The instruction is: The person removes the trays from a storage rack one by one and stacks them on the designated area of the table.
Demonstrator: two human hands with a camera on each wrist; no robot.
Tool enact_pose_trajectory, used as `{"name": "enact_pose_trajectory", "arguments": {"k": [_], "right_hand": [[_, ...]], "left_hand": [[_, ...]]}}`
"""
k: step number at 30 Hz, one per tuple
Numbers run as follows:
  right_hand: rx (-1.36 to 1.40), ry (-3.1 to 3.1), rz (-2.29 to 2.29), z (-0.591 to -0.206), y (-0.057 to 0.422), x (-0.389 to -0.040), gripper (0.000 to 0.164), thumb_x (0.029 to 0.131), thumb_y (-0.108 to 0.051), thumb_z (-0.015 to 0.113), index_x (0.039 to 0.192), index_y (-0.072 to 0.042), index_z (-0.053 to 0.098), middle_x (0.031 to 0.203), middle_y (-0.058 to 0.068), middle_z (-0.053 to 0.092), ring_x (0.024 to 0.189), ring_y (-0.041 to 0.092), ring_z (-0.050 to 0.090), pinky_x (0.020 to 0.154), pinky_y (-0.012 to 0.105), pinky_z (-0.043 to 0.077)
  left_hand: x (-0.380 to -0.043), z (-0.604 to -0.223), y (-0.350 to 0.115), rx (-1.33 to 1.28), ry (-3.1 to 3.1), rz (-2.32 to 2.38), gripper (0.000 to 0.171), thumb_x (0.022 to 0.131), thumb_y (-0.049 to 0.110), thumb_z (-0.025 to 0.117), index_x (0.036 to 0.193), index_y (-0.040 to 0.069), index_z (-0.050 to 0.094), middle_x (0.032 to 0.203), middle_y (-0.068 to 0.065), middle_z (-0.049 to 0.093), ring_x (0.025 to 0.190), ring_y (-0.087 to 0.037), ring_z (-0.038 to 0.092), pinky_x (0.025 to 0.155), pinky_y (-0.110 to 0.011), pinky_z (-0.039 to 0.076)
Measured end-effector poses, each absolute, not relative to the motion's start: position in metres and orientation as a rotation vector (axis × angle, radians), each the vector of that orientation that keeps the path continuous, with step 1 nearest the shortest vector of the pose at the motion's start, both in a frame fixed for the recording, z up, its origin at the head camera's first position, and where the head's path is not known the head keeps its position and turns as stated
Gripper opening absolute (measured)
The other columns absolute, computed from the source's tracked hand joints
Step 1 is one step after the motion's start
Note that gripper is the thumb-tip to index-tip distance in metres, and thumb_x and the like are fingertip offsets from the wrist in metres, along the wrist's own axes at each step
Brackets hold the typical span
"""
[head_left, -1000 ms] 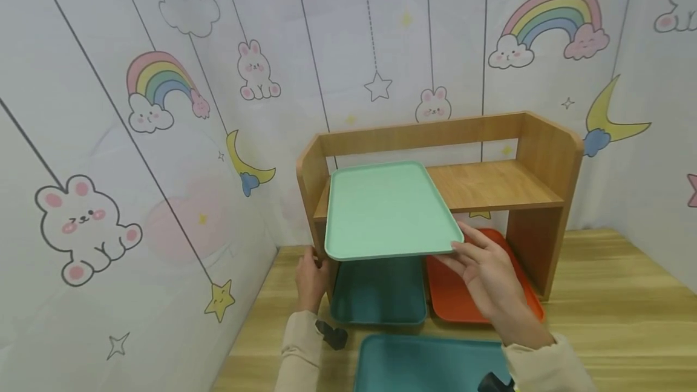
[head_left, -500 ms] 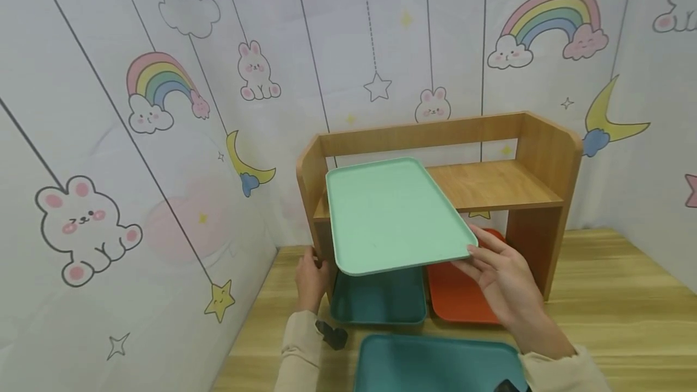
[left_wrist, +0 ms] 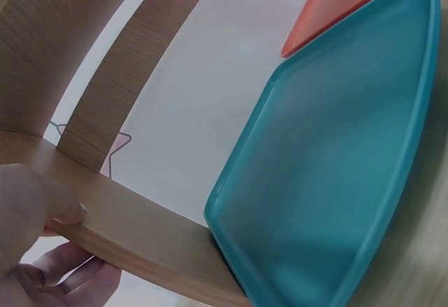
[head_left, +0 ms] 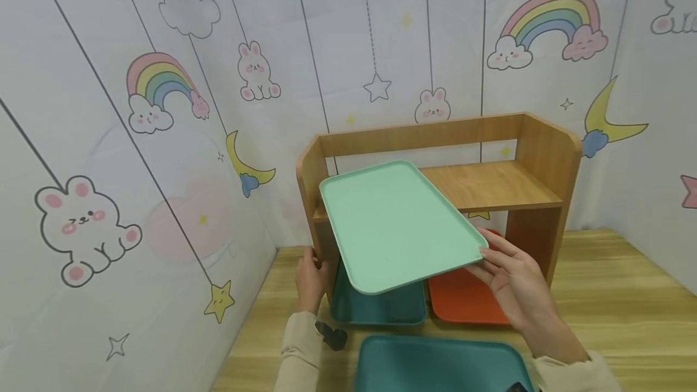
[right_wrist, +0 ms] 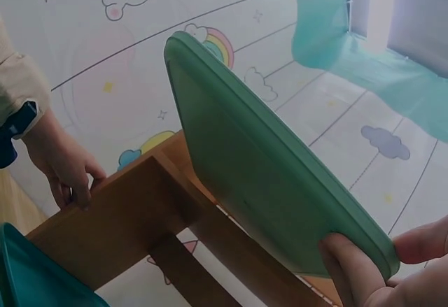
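A mint-green tray (head_left: 403, 228) is held up in front of the wooden desk shelf (head_left: 490, 186), tilted, its left front corner hanging low. My right hand (head_left: 520, 289) pinches its right front corner, thumb on one face and fingers on the other in the right wrist view. The left hand (head_left: 312, 283) grips the front edge of the shelf's left side panel (left_wrist: 147, 233), thumb inside and fingers outside. Beneath the shelf board lie a dark teal tray (head_left: 376, 304) and, to its right, a red tray (head_left: 463, 301). The mint-green tray partly hides both.
Another teal tray (head_left: 435, 368) lies on the wood-grain table (head_left: 615, 313) in front of the shelf, cut off by the view's lower edge. A patterned white curtain (head_left: 136, 198) stands close on the left and behind the shelf.
The mint-green tray has come off toward me and to the right, turning so its front left corner drops lower. My right hand moved right and down with it; the left hand stayed still.
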State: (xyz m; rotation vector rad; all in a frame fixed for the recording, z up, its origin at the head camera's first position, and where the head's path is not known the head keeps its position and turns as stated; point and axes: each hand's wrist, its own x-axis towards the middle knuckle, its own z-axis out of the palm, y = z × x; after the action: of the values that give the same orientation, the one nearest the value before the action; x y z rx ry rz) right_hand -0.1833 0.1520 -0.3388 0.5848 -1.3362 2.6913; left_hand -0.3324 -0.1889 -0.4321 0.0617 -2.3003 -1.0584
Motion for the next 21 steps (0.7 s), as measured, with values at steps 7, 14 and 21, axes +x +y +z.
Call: {"name": "enact_pose_trajectory", "arguments": {"k": [7,14,21], "right_hand": [[0.658,-1.277,2.711,-0.344,0.161,-0.183,0.034,0.098,0.002,0.042,0.127,-0.005,0.059,0.118,0.005,0.067,0.102,0.020,0.068,0.085,0.033,0.054],[0.669,-1.280,2.715,-0.346,0.172,-0.181,0.035,0.099,0.002,0.040,0.124,-0.008,0.063,0.118,0.005,0.068,0.102,0.019,0.068,0.085,0.032,0.054],[0.671,-1.327,2.735,-0.349,0.185,-0.180,0.037,0.101,-0.001,0.037,0.129,-0.009,0.060,0.120,0.004,0.067,0.104,0.018,0.067,0.087,0.031,0.054]], "left_hand": [[-0.332,-0.431,-0.189,0.072,-2.309,-1.043,0.015,0.083,0.004,0.062,0.095,0.003,0.054,0.089,-0.021,0.063,0.084,-0.036,0.062,0.072,-0.050,0.047],[-0.332,-0.428,-0.188,0.073,-2.320,-1.046,0.014,0.083,0.003,0.061,0.095,0.002,0.054,0.089,-0.021,0.063,0.084,-0.036,0.061,0.071,-0.049,0.047],[-0.331,-0.429,-0.188,0.076,-2.340,-1.041,0.013,0.084,0.003,0.061,0.095,0.002,0.054,0.090,-0.020,0.062,0.084,-0.033,0.060,0.070,-0.047,0.047]]}}
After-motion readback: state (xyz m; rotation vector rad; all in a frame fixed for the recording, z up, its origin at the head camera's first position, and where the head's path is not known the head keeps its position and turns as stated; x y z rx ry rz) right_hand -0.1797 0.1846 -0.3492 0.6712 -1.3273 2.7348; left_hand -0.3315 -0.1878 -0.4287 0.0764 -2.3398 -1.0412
